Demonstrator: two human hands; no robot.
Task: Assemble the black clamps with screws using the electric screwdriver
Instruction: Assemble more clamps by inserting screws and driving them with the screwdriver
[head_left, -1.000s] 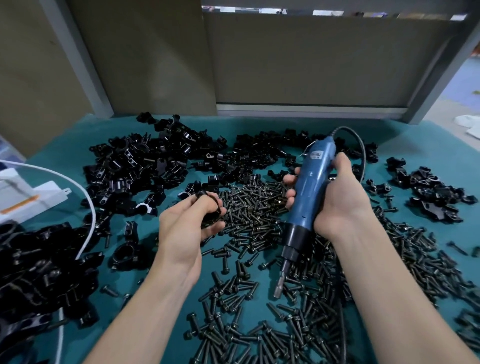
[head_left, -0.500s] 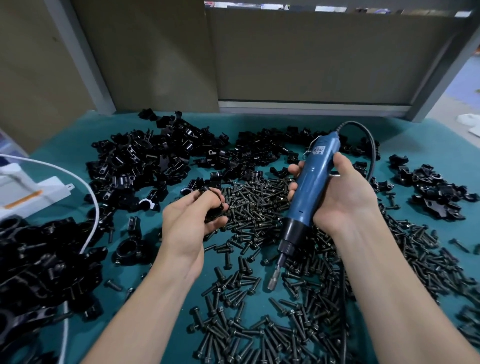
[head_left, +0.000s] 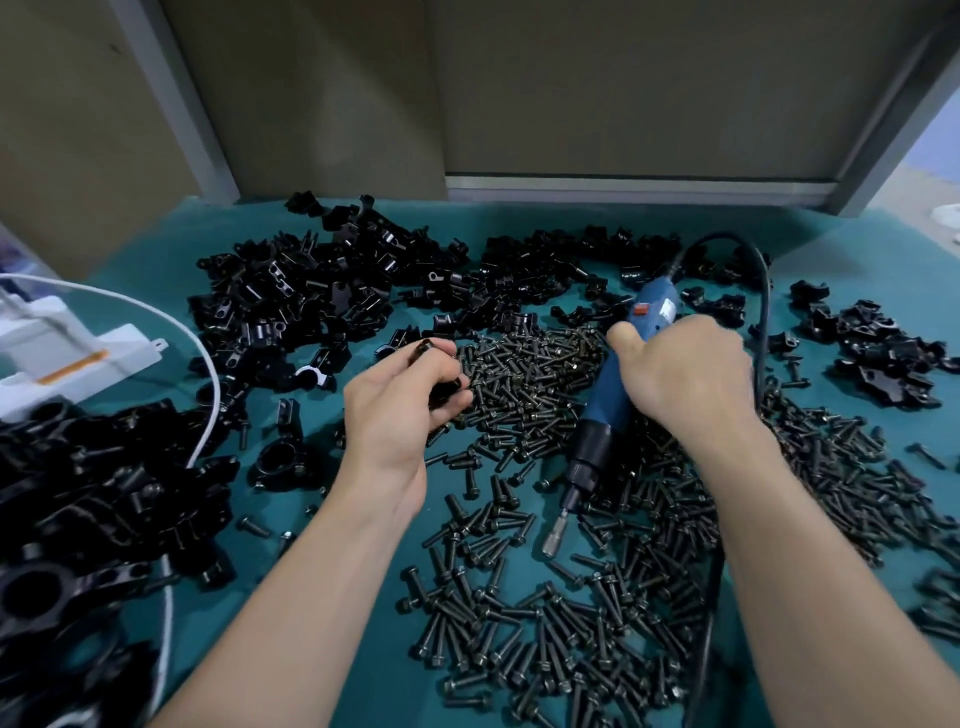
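Head camera, looking down at a teal tabletop (head_left: 156, 260) strewn with black parts. The left hand (head_left: 395, 415) is raised slightly above the screws, its grip curled closed around a small black clamp (head_left: 441, 387). Fingers hide most of the clamp, so it is impossible to tell whether a screw already sits in it.

The right hand (head_left: 685, 374) has its grip wrapped firmly round the blue electric screwdriver (head_left: 608, 400). The tool is tilted, with its silver bit (head_left: 553, 543) pointing down toward the person, over a wide heap of loose screws (head_left: 524, 374). The bit and the held clamp are well apart.

A large pile of clamps (head_left: 291, 306) lies at the back left, and more lie at the far right (head_left: 878, 353). The tool's black cord (head_left: 761, 312) loops behind the right hand and runs down across the screws. A white cable (head_left: 208, 364) curves past a white box (head_left: 67, 358) at the left edge.

Likely risks from here:
- The clamp is held only in the fingers, so a bit that meets a screw off-axis could skip off the head toward them.
- The clamp could twist out of the hand under the tool's torque.
- The trailing cord could drag screws about as the tool moves.
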